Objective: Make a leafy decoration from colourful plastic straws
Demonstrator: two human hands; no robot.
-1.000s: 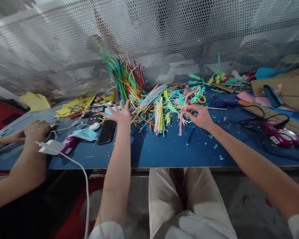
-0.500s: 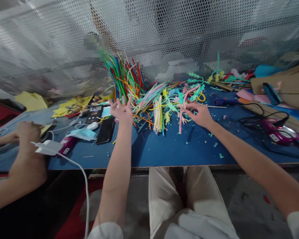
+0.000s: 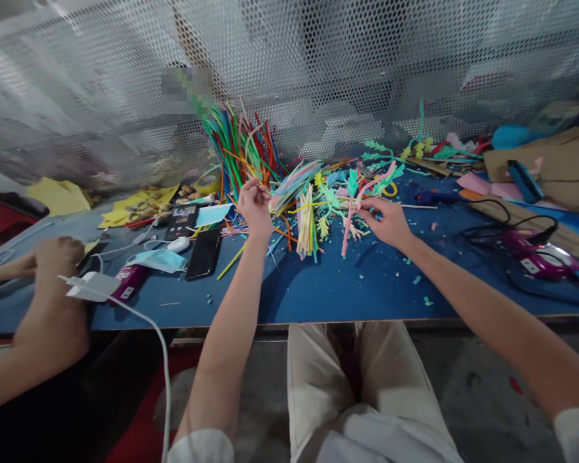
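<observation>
My right hand (image 3: 385,220) pinches a pink pipe-cleaner stem (image 3: 347,233) between thumb and fingers. Its fuzzy pink upper part leans up to the right, with green leaf-shaped pieces (image 3: 352,182) around it. My left hand (image 3: 255,204) hovers by the pipe-cleaner pile, its fingers loosely bent and slightly apart, with nothing visible in them. Behind it stands a thick bunch of green, blue and red pipe cleaners (image 3: 238,145). A cream and yellow bundle (image 3: 307,226) lies between my hands, and a pastel bundle (image 3: 296,183) lies just behind it.
To the left are a black phone (image 3: 203,254), a blue face mask (image 3: 159,259), a white charger (image 3: 94,286) and another person's arm (image 3: 53,302). At right lie a blue glue gun (image 3: 437,196), black cables, a purple power strip (image 3: 543,257) and cardboard (image 3: 550,157). A perforated metal screen (image 3: 289,77) rises behind.
My left hand has shifted right, and its spread fingers have curled in. The pink stem has tilted slightly in my right hand, which stays in nearly the same place.
</observation>
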